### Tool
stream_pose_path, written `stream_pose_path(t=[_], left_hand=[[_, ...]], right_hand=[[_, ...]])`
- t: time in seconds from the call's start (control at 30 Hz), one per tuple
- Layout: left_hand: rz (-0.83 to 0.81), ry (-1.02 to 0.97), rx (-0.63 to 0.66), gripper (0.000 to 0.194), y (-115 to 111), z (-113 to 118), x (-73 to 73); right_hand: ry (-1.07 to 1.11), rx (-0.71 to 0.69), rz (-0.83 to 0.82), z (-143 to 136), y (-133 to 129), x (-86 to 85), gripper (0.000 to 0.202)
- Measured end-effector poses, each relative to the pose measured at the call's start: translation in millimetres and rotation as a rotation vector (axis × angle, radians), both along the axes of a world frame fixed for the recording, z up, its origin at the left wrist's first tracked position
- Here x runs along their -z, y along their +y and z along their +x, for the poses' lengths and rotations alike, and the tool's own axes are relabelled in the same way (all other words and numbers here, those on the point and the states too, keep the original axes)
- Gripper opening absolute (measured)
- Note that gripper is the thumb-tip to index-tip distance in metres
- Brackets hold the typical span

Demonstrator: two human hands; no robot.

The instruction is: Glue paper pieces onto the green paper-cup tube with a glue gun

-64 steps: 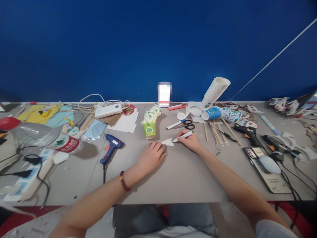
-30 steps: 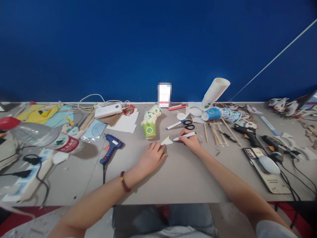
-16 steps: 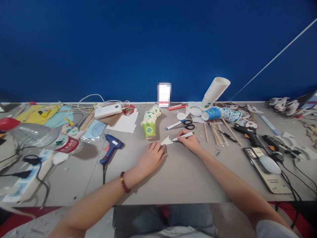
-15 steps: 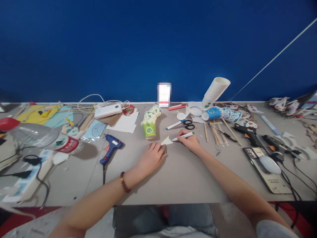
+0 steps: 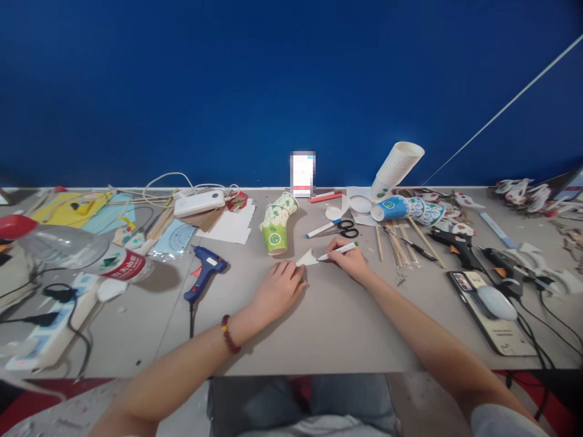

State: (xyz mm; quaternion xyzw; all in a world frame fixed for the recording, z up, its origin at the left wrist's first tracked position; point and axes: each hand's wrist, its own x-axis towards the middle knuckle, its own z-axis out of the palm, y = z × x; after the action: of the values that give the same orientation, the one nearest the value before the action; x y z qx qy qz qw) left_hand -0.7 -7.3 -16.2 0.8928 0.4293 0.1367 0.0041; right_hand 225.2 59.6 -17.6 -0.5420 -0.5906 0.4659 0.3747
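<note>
My right hand [image 5: 347, 258] is closed around a white marker [image 5: 344, 249] with a green end. Its tip touches or nearly touches the right edge of a small cut paper piece [image 5: 308, 259] on the table. My left hand [image 5: 285, 284] lies palm down with bent fingers, its fingertips holding the left edge of that piece against the tabletop. A small green bit shows by the left fingertips, too small to name. Just beyond the left hand, a green patterned paper cup [image 5: 274, 238] lies joined to other cups. Scissors [image 5: 347, 229] and a blue-capped marker [image 5: 323, 228] lie beyond the right hand.
A blue glue gun [image 5: 204, 273] lies on the left, near a plastic bottle [image 5: 86, 249] and a power strip [image 5: 57, 321]. Rightward are stacked paper cups [image 5: 397, 169], wooden sticks [image 5: 396, 246], black glue guns [image 5: 458, 246] and a phone [image 5: 492, 328] under a white mouse [image 5: 497, 302].
The marker tip has shifted very slightly right and down along the paper piece's edge. Both hands otherwise keep nearly the same place.
</note>
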Motion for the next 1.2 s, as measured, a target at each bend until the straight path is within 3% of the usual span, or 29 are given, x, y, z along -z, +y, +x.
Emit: stream_pose_path(t=[0.67, 0.83, 1.2], left_hand=[[0.033, -0.084, 0.011, 0.028, -0.4, -1.7, 0.5], [0.077, -0.080, 0.033, 0.023, -1.4, -3.1, -2.0], [0.026, -0.133, 0.116, 0.022, -2.7, -2.8, -8.3]], right_hand=[[0.119, 0.000, -0.054, -2.3, -1.5, -2.4, 0.005], [0.168, -0.094, -0.074, -2.4, -5.3, -0.8, 0.009], [0.051, -0.143, 0.018, -2.3, -6.2, -0.3, 0.007]])
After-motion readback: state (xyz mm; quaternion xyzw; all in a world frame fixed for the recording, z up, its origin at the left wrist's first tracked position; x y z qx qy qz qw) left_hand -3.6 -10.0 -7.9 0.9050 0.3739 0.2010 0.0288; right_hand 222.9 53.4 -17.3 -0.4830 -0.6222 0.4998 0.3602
